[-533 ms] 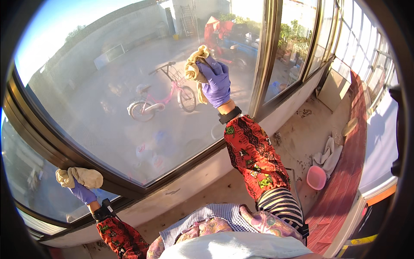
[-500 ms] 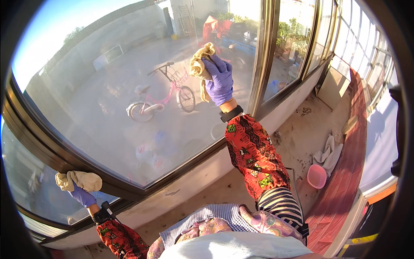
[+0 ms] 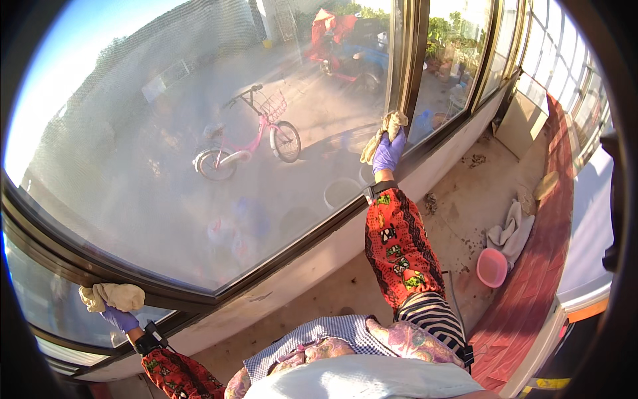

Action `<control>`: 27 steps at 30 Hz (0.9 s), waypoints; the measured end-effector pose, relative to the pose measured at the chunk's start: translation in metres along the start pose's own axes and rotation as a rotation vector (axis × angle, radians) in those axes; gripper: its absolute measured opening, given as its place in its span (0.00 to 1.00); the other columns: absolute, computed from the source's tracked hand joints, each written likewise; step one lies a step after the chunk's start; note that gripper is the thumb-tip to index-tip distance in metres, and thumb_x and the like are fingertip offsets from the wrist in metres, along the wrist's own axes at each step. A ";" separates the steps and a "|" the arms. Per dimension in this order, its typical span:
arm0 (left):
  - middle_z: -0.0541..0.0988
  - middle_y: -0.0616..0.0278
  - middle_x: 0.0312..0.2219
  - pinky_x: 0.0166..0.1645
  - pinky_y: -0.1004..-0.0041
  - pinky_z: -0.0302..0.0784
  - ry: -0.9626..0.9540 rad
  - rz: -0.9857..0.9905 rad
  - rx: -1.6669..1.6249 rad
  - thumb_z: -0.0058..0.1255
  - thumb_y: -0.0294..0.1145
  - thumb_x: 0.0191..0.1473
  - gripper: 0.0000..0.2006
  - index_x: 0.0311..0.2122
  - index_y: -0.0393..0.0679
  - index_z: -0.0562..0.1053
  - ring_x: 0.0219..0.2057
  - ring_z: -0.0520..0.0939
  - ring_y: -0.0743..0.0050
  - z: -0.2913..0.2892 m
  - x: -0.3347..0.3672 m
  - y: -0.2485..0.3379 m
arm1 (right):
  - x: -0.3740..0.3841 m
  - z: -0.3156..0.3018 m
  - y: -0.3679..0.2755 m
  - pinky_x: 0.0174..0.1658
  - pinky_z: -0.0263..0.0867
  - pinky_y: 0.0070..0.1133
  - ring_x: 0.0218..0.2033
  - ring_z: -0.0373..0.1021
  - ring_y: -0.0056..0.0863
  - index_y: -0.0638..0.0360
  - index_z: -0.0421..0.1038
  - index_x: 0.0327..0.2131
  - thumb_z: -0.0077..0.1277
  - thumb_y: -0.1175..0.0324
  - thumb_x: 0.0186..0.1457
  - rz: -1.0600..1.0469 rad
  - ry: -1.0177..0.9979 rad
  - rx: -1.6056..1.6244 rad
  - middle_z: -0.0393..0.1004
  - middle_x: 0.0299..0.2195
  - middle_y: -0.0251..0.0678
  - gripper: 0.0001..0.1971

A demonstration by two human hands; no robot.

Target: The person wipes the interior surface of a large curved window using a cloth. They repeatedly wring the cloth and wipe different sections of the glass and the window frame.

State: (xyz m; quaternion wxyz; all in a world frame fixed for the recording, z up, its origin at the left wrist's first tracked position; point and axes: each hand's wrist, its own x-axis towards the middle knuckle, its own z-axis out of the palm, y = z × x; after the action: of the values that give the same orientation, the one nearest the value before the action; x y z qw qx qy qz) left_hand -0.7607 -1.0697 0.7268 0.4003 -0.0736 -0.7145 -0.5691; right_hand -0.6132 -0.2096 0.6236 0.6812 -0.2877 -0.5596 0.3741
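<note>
A large, hazy window pane in a dark brown metal frame fills the left and middle of the view. My right hand, in a purple glove, grips a crumpled yellowish cloth against the pane's right edge, by the upright frame bar. Lower left, my left hand, gloved alike, is closed on a beige cloth at the frame's corner post. The cloth hides most of the left fingers. Red patterned sleeves cover both forearms.
Through the glass show a pink bicycle and a red-covered vehicle. Inside, a pale ledge runs below the frame. On the floor at right are a pink basin, a greyish cloth and a leaning board.
My right hand has moved right and down with its cloth, from the middle of the pane to the frame bar. The left hand has shifted only slightly, down and left.
</note>
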 end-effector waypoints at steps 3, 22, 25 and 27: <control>0.77 0.65 0.50 0.54 0.71 0.74 0.075 -0.052 -0.123 0.44 0.33 0.65 0.19 0.58 0.37 0.70 0.46 0.77 0.73 0.006 0.000 -0.003 | -0.029 -0.001 0.027 0.25 0.63 0.18 0.23 0.64 0.16 0.57 0.66 0.45 0.45 0.85 0.57 0.586 0.034 0.441 0.68 0.29 0.27 0.14; 0.77 0.67 0.45 0.53 0.71 0.74 0.132 -0.094 -0.494 0.55 0.32 0.60 0.17 0.53 0.40 0.70 0.45 0.78 0.74 0.091 -0.046 0.072 | -0.139 0.112 -0.341 0.56 0.54 0.33 0.57 0.66 0.39 0.57 0.72 0.54 0.54 0.73 0.48 -0.804 -0.110 0.068 0.71 0.55 0.45 0.25; 0.74 0.62 0.50 0.59 0.66 0.73 0.075 -0.072 -0.508 0.47 0.26 0.63 0.16 0.56 0.41 0.66 0.50 0.77 0.67 0.096 -0.050 0.070 | -0.167 0.127 -0.405 0.58 0.52 0.34 0.56 0.67 0.35 0.53 0.74 0.52 0.55 0.74 0.46 -0.816 -0.197 0.124 0.72 0.55 0.41 0.26; 0.74 0.62 0.51 0.59 0.67 0.73 0.067 -0.109 -0.621 0.49 0.24 0.63 0.18 0.57 0.42 0.66 0.51 0.76 0.68 0.098 -0.052 0.070 | -0.189 0.134 -0.439 0.55 0.55 0.32 0.52 0.67 0.36 0.45 0.76 0.51 0.55 0.73 0.43 -0.855 -0.243 0.180 0.71 0.55 0.33 0.26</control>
State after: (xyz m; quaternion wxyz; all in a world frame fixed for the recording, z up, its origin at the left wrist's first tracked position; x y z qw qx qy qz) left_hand -0.7345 -0.9422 0.7426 0.3509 -0.1352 -0.4961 -0.7826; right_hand -0.6797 -0.6138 0.9037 0.7263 0.0756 -0.6693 0.1371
